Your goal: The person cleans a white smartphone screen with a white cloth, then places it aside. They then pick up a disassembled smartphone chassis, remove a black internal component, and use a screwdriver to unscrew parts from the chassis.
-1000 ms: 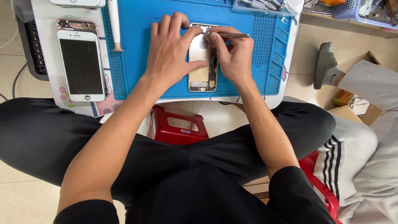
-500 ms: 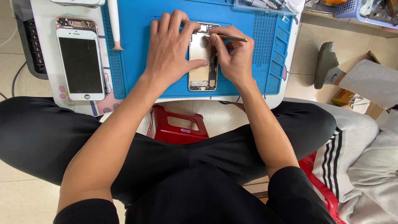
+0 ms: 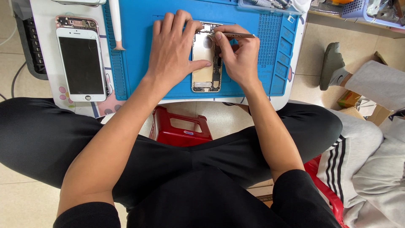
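Phone (image 3: 206,63) at 12 o'clock on blue mat (image 3: 139,67), opened, insides bare. Our left hand (image 3: 174,48) flat, fingers spread, pinning it. Right hand (image 3: 238,57) pinches tweezers (image 3: 238,36) over top end. Screen (image 3: 81,59) already off, at 10 o'clock. We judge teardown mid-way.

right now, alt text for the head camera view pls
Seen from above, a left hand steadies an opened phone body on a blue work mat while the right hand holds a thin tool over it. A detached phone screen lies left.
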